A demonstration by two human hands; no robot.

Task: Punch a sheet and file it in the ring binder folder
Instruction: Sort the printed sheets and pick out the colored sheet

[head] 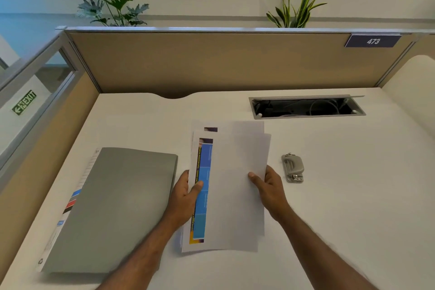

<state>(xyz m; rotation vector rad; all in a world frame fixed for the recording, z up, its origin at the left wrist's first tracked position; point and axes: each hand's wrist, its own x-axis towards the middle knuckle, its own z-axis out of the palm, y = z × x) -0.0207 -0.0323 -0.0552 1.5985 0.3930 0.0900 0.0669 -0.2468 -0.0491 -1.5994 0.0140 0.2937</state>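
Now both hands grip a loose stack of paper at the middle of the white desk. Left hand pinches the stack's left edge, thumb on a printed page with blue panels. Right hand grasps the blank top sheet at its right edge, thumb on top. Closed grey binder lies flat at nine o'clock of the stack, just beside the left hand. Small grey hole punch sits at three o'clock, near the right hand, untouched.
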